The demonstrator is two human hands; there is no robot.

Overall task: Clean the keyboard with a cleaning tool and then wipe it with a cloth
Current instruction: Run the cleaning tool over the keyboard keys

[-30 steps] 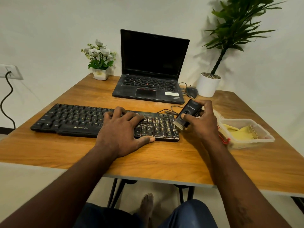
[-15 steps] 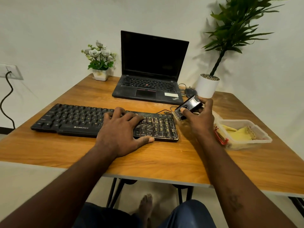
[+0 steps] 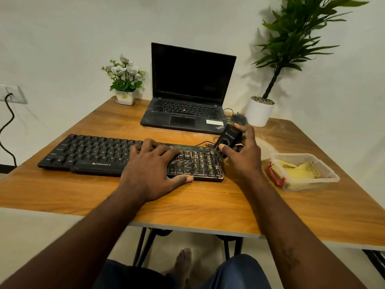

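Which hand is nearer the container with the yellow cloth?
Right. The right hand, gripping the cleaning brush, sits beside the container; left hand rests on the keyboard, farther off.

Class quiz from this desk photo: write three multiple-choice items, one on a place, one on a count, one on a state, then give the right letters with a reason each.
1. The yellow cloth lies: A) on the floor B) on a shelf C) in the clear container.
2. Potted plants on the table: A) one B) two C) four.
3. The right hand: A) grips the black cleaning tool at the keyboard's right end B) lies flat and empty C) makes an empty fist.
Answers: C, the cloth sits inside the container's walls; B, a flower pot and a tall leafy plant stand at the far edge; A, its fingers curl round the tool.
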